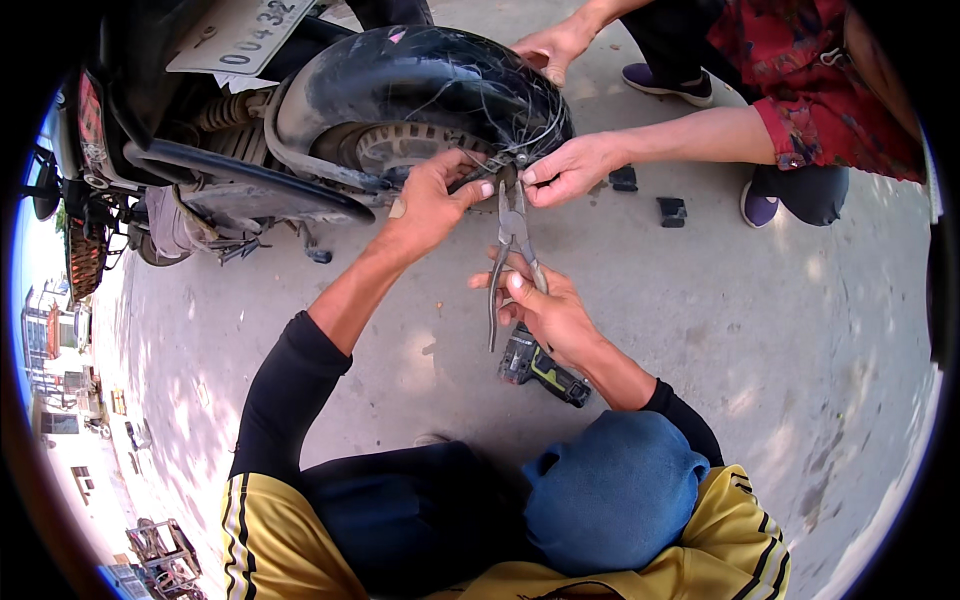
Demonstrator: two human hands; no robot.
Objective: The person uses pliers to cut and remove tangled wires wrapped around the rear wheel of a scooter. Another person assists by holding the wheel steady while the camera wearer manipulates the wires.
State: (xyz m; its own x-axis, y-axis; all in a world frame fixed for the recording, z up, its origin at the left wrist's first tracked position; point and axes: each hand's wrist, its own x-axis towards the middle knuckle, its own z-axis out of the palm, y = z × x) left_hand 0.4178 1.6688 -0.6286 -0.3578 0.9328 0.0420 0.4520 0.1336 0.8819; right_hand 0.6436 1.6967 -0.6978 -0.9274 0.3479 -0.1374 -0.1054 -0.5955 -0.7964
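A: Right hand [552,312], quick?

B: Fingers wrapped on the handles of the pliers [513,226]. Handles spread wide, jaws parted at the tips. Whether they bite on anything, can't tell.

A: Left hand [430,200]?

B: Thumb and fingers close together, by the lower end of the mudguard [400,75], just left of the pliers' tips. Can't tell what's between them.

A: Where are the pliers, exactly?

B: Off the ground [400,330], pointing away from the wearer, tips up at the wires [535,130] on the mudguard's end. Thin strands, several crossing the black surface, bunched at that end.

A: Anything sitting inside something?

B: Tyre [425,145], in the curve of the mudguard. Dusty tread blocks show below the black shell.

A: Other people?

B: 1 co-worker, right side, red patterned top [800,90]. 2 hands: the upper hand [555,48] on the mudguard's far side, the lower hand [572,168] beside the pliers' tips, fingertips close together. Grip there unclear.

A: Rest?

B: Power drill [545,370], black and green, lying on the ground near the right wrist. 2 dark blocks [672,212] on the ground past the lower helper hand. Number plate [240,38] on the motorbike [250,182], upper left.
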